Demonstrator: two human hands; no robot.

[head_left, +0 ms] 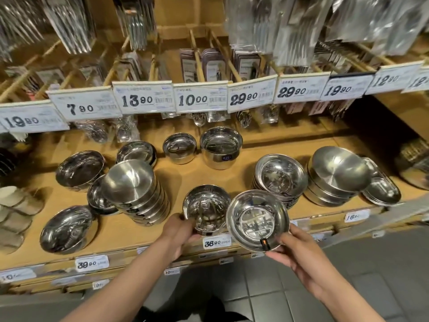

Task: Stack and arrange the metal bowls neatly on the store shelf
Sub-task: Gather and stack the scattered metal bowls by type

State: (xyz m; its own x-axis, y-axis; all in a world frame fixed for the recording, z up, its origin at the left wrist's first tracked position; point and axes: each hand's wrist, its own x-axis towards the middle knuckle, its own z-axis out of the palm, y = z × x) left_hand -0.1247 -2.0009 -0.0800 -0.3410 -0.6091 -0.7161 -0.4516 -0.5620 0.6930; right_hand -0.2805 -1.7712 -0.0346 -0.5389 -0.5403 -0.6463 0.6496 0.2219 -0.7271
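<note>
- Wooden shelf (185, 177), pale and matte, carrying polished steel bowls, round and mirror-bright.
- Left hand (178, 231) gripping the near rim of a deep bowl (205, 209) at the shelf's front edge; fingers curled round the rim, the rest of the bowl just beyond the knuckles.
- Right hand (299, 247) pinching the near edge of a shallow dish (257, 220), flat-bottomed with a wide flared rim; held tilted above the shelf edge, touching or just beside the deep bowl on its right.
- Small dark label (264, 244) on the dish rim, next to the right thumb.
- Beyond the right hand: plate stack (281, 177), low and wide-rimmed.
- Further right: brushed stack (334, 180), duller finish, top bowl tipped askew.
- Left of the left hand: leaning stack (137, 191) of nested bowls, satin finish, tilted toward the viewer.
- Beyond both hands, toward the back: two straight-walled cups (220, 147), cylindrical and glossy.
- Far left of the left hand: single shiny bowls (67, 230), tipped on their sides.
- Above: white price tags (200, 99) and bagged cutlery (253, 22) in clear crinkled plastic.
- Below the hands: grey tiled floor (348, 275).
</note>
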